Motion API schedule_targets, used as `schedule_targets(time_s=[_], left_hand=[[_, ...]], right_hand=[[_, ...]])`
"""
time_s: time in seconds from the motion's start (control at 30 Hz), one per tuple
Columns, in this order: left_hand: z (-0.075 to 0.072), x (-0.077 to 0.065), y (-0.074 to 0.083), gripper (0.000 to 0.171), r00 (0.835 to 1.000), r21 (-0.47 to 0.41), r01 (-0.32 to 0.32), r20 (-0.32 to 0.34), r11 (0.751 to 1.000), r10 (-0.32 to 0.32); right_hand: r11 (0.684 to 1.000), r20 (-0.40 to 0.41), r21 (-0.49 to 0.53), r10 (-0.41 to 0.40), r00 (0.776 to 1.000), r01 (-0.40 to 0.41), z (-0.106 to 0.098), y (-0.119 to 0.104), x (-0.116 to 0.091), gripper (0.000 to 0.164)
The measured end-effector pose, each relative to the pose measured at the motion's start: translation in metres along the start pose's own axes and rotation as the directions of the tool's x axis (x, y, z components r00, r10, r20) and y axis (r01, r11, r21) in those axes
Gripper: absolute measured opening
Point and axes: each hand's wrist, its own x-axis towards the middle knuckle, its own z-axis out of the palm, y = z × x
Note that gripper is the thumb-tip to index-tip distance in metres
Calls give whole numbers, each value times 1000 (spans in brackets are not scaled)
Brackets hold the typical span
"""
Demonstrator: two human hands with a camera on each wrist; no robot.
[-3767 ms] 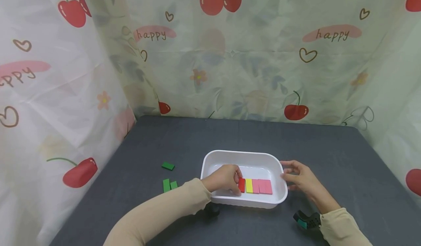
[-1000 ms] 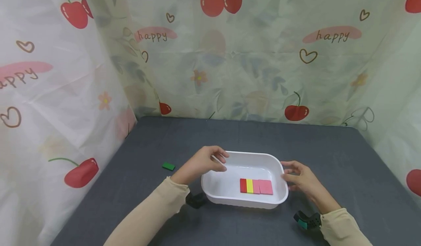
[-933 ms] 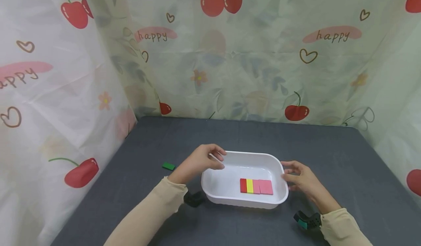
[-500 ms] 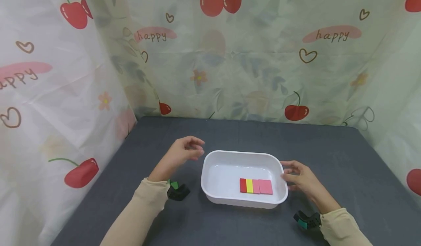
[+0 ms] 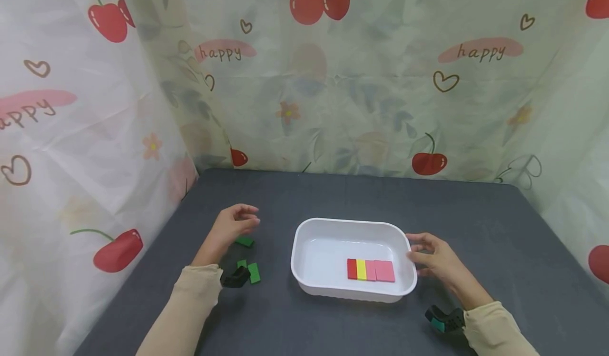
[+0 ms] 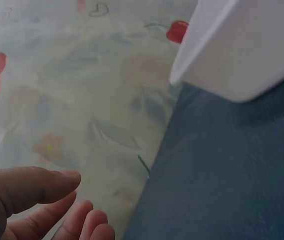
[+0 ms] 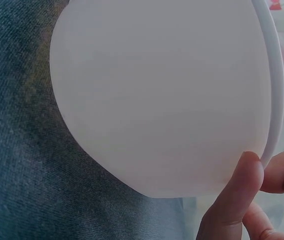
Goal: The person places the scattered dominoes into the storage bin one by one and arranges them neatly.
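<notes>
White rounded plastic tray point(image 5: 352, 292) pinched by right hand point(image 5: 436, 256), left hand point(image 5: 231, 226), fingers apart, near flat green rectangular tiles point(image 5: 254, 273)

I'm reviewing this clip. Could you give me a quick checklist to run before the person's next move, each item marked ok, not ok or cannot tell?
1. Left grip free: ok, it holds nothing.
2. Right grip on the white tray: ok, thumb and fingers are at its rim.
3. Tray flat on the table: ok.
4. Red tile, yellow tile and pink tiles in one row inside: ok.
5. Green tiles in the tray: not ok, three show on the table to its left.
6. All green tiles in sight: cannot tell, the left arm may hide more.
</notes>
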Motion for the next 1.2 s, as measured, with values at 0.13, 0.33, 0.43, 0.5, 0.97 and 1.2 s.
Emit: schedule_targets(time_s=[0.13, 0.33, 0.43, 0.5, 0.97, 1.2], left_hand=[[-7, 3, -14, 37, 999, 27, 25, -47, 999, -24], [-13, 6, -33, 50, 991, 99, 110, -86, 989, -102], [-13, 6, -41, 53, 987, 105, 139, -100, 985, -129], [-13, 5, -45, 53, 983, 111, 157, -112, 981, -145], [-6, 3, -56, 57, 957, 235, 262, -192, 936, -219], [-3, 1, -54, 59, 955, 331, 267, -214, 905, -204]], right_hand=[[1000, 3, -4, 1, 1000, -1, 0, -1, 0, 58], [1000, -7, -5, 20, 1000, -20, 3, -3, 0, 56], [1000, -12, -5, 20, 1000, -20, 4, -3, -1, 56], [1000, -15, -6, 16, 1000, -17, 5, -3, -1, 56], [1000, -12, 0, 20, 1000, -20, 3, -4, -2, 56], [1000, -8, 6, 18, 1000, -18, 3, -4, -1, 56]])
